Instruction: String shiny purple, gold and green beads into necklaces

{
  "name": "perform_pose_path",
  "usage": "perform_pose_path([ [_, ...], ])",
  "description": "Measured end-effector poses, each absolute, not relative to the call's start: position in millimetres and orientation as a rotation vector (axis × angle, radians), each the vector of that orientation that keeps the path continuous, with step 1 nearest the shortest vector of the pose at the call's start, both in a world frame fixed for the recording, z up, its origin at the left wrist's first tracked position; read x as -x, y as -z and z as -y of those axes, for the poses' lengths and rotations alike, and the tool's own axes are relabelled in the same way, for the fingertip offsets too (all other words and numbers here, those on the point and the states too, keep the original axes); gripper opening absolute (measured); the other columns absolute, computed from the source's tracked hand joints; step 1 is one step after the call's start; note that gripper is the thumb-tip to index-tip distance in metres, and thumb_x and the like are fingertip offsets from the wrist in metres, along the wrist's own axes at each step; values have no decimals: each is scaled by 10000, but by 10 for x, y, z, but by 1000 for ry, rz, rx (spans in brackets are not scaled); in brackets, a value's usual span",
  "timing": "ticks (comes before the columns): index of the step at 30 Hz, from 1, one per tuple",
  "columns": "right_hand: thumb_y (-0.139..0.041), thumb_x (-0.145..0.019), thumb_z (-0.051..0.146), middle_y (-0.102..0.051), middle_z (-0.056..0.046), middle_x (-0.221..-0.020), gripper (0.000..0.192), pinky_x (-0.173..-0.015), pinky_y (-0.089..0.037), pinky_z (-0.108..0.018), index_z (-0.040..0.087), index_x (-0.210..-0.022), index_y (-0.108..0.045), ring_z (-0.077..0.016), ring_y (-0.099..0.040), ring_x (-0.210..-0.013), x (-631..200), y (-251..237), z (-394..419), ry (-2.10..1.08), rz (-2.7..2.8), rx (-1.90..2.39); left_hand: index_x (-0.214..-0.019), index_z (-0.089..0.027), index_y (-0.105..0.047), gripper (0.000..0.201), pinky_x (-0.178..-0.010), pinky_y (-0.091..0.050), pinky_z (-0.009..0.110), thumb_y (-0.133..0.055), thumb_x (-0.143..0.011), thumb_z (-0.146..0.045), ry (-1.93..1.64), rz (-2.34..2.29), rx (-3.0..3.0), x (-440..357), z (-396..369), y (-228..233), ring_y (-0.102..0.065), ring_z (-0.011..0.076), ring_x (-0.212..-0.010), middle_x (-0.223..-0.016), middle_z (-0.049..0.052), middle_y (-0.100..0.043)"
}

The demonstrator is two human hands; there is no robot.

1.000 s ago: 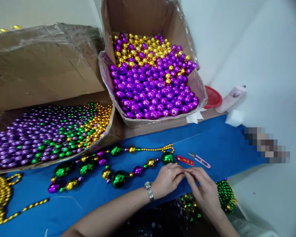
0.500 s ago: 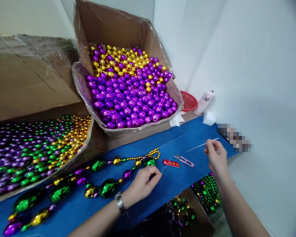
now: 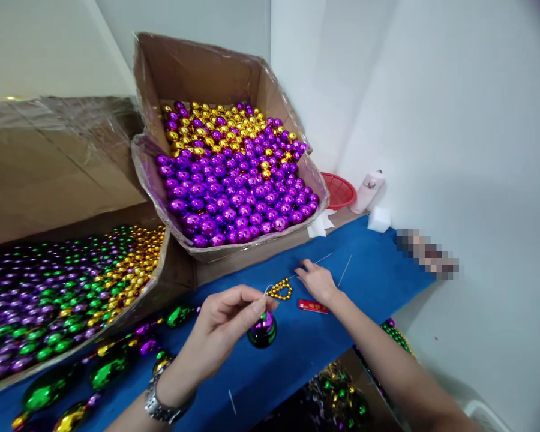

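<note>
My left hand (image 3: pixel 220 327) is raised over the blue table (image 3: pixel 369 276), its thumb and fingers pinched on a thin clear thread. A large green-purple bead (image 3: pixel 261 330) hangs just below that pinch, with a loop of small gold beads (image 3: pixel 281 290) beside it. The bead strand (image 3: pixel 103 366) trails off to the left across the table. My right hand (image 3: pixel 317 282) rests palm down on the table near a long thin needle (image 3: pixel 344 270), beside a small red packet (image 3: pixel 313 306). Whether it grips anything I cannot tell.
A cardboard box of purple and gold balls (image 3: pixel 234 180) stands at the back. A second box of mixed bead strands (image 3: pixel 67 282) lies at the left. A red basket (image 3: pixel 339 189), a pink bottle (image 3: pixel 366 191) and a white sponge (image 3: pixel 379 219) sit in the corner. Bead-filled boxes (image 3: pixel 342 390) are under the table.
My left hand lifted the thread end with the large bead off the table. My right hand came down from the raised pull at the right onto the table by the needle.
</note>
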State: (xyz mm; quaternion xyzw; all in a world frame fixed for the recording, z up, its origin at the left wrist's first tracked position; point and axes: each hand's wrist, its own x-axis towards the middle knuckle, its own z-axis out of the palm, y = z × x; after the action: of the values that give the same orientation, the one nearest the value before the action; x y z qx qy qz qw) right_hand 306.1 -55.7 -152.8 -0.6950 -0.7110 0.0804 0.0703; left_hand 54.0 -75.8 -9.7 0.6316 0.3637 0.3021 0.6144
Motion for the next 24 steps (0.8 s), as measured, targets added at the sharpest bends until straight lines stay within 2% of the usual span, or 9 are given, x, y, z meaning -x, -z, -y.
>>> perform_pose_path([
  [2,-522,-927,294,-545,-74,-1188,238,-810,-503,-379,176,-1130,-558,-189,-579,-972,-3024,1500,538,-239,2239,2073,-818,-156,-675,194,-656,-450,271,-599,-830,-334,-691,-849,-1398,-509,742,133,-602,187,-724,-794,75,-700],
  [7,-490,-944,254,-507,-74,-1258,338,-850,-484,-404,223,-1279,-464,-208,-560,-1033,-2980,1386,523,-271,2491,1888,-772,-153,-611,219,-601,-414,237,-601,-823,-365,-696,-956,-1261,-528,705,360,-562,145,-628,-679,41,-667],
  [13,-523,-926,230,-564,-59,-1170,241,-877,-467,-423,195,-1162,-555,-201,-566,-1019,-2874,1437,390,-332,2647,1736,-744,-153,-580,216,-660,-420,227,-593,-833,-349,-685,-947,-1182,-590,689,560,-552,123,-616,-611,8,-634],
  [24,-527,-928,293,-602,-60,-1078,253,-801,-509,-380,145,-1132,-550,-179,-611,-919,-3492,1452,656,-411,2248,2034,-743,-149,-586,227,-569,-410,205,-611,-810,-365,-684,-937,-1071,-614,583,648,-523,108,-558,-583,-2,-596],
])
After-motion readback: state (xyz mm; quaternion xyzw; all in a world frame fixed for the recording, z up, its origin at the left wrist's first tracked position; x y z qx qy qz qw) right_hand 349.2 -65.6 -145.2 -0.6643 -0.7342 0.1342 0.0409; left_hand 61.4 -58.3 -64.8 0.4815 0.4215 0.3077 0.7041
